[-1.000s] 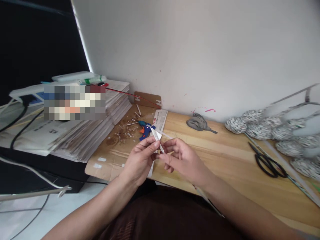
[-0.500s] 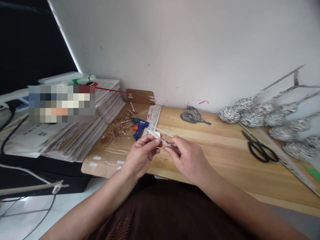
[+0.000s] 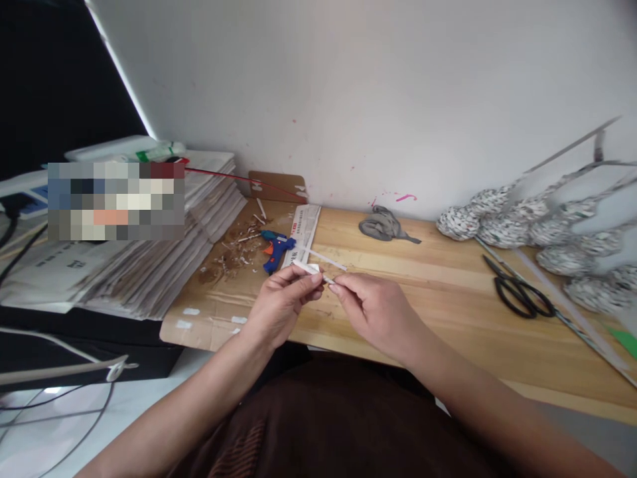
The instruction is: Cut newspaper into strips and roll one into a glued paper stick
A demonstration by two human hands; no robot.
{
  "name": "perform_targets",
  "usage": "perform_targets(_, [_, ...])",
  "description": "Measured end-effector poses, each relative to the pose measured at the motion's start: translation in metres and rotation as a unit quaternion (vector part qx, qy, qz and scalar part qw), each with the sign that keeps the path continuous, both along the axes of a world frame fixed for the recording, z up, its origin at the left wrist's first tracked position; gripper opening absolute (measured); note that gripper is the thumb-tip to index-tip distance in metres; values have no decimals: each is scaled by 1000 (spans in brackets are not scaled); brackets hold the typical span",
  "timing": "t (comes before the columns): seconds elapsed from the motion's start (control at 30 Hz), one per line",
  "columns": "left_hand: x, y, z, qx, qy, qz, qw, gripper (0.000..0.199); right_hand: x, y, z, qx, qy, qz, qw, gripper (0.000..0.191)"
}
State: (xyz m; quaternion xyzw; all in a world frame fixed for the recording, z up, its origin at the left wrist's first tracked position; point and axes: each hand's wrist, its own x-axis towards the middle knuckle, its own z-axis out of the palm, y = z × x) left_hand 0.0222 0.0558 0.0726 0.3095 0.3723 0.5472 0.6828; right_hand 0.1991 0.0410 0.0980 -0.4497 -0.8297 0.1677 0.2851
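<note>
Above the table's front edge, my left hand [image 3: 286,299] pinches a thin strip of rolled newspaper [image 3: 304,267] between thumb and fingers. My right hand [image 3: 375,302] has its thumb and fingertips closed on the other end of the same paper roll. Just beyond my left hand lies a blue glue gun [image 3: 279,252], with a pale glue stick [image 3: 326,257] stretching out from it to the right. A folded newspaper strip [image 3: 304,226] lies under and behind the glue gun.
Stacked newspapers [image 3: 199,226] rise on the left beside a pixelated patch. Scraps litter the cardboard [image 3: 209,332]. A grey cloth [image 3: 383,226] lies near the wall. At right are black scissors [image 3: 520,295], a long thin rod [image 3: 582,332] and several woven paper bulbs [image 3: 507,229].
My right hand's fingertips have shifted along the roll, and the paper's upper end now looks more tightly rolled. The view has tilted slightly.
</note>
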Motion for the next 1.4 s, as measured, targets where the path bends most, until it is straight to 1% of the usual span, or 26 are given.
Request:
perform_targets(0.17, [-1, 0, -1, -6, 12, -8, 1000, 14, 3, 4, 7, -88, 55, 3, 995, 30])
perform_targets(0.23, [-2, 0, -2, -6, 13, -16, 1000, 14, 3, 7, 7, -169, 93, 4, 981, 28])
perform_targets(0.27, [-2, 0, -2, -5, 11, -19, 1000, 14, 4, 8, 7, -228, 120, 7, 966, 28])
perform_targets(0.33, [-2, 0, -4, -2, 6, -25, 1000, 13, 5, 12, 5, -346, 180, 14, 921, 30])
perform_targets(0.4, [-3, 0, -6, -1, 4, -28, 1000, 12, 6, 15, 2, -422, 229, 19, 877, 31])
perform_targets(0.47, [-3, 0, -8, -2, 3, -33, 999, 13, 7, 18, -2, -457, 260, 26, 850, 32])
perform_targets(0.67, [-5, 1, -13, 0, -1, -48, 999, 13, 9, 24, -13, -531, 316, 50, 785, 31])
perform_targets(0.73, [-5, 2, -13, 4, -1, -51, 999, 12, 10, 25, -16, -549, 323, 54, 769, 31])
perform_targets(0.8, [-5, 2, -14, 9, 3, -53, 999, 12, 10, 24, -17, -558, 321, 62, 763, 31])
perform_targets(0.87, [-5, 2, -14, 11, 8, -52, 999, 12, 9, 22, -17, -549, 309, 70, 774, 32])
perform_targets(0.9, [-5, 2, -14, 13, 9, -50, 999, 12, 9, 20, -17, -533, 295, 74, 789, 32])
perform_targets(0.93, [-5, 3, -14, 14, 10, -46, 999, 13, 8, 18, -16, -505, 274, 74, 815, 32])
perform_targets(0.97, [-5, 3, -15, 15, 9, -43, 999, 13, 7, 15, -15, -460, 243, 70, 851, 32])
perform_targets(1.03, [-5, 4, -15, 14, 6, -39, 999, 13, 4, 10, -12, -330, 163, 54, 928, 32])
perform_targets(1.07, [-5, 5, -15, 13, 4, -39, 999, 13, 3, 8, -11, -260, 122, 45, 957, 32])
perform_targets(1.1, [-6, 5, -16, 13, 2, -38, 999, 12, 3, 6, -11, -199, 87, 40, 975, 31])
perform_targets(1.13, [-6, 6, -16, 12, 1, -38, 999, 12, 2, 4, -10, -155, 61, 38, 985, 30])
perform_targets(1.17, [-6, 6, -16, 13, 0, -38, 999, 11, 2, 4, -10, -130, 44, 39, 990, 28])
perform_targets(1.27, [-7, 6, -17, 15, 0, -39, 999, 12, 3, 4, -9, -118, 31, 48, 991, 27])
perform_targets(1.33, [-7, 6, -17, 13, 0, -42, 999, 13, 5, 5, -8, -149, 52, 53, 986, 29])
perform_targets(1.37, [-7, 6, -16, 13, -2, -43, 999, 14, 6, 6, -8, -187, 74, 57, 978, 31])
perform_targets(1.4, [-7, 6, -16, 13, -3, -44, 999, 14, 7, 7, -9, -238, 104, 64, 964, 33])
